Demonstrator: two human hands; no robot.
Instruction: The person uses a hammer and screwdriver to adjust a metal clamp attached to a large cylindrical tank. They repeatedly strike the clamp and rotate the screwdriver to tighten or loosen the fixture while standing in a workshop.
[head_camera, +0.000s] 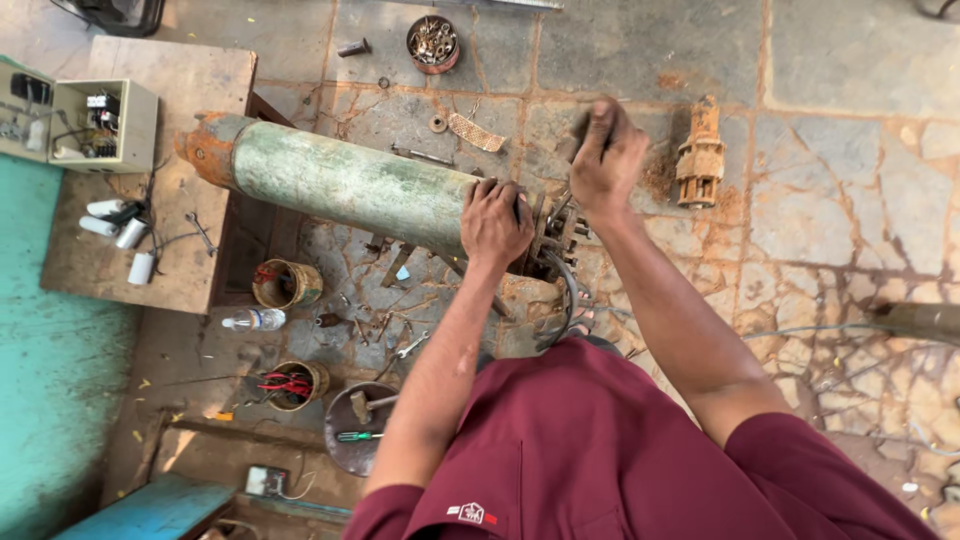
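A long green, rust-tipped cylindrical pump motor (340, 180) lies tilted across the stone floor, its far end resting on a wooden bench (170, 110). My left hand (495, 222) grips the near end of the cylinder by its rim. Just right of it, bolts and wires stick out of the motor's end (556, 232). My right hand (605, 155) is raised above that end, fingers closed around a dark tool whose shape is blurred.
A rusty pump part (700, 152) stands on the floor to the right. A tin of bolts (433, 43) sits at the top. Tins with tools (287, 283), a plastic bottle (255, 319), a pan with a hammer (362, 425) and an open electrical box (100, 125) lie left.
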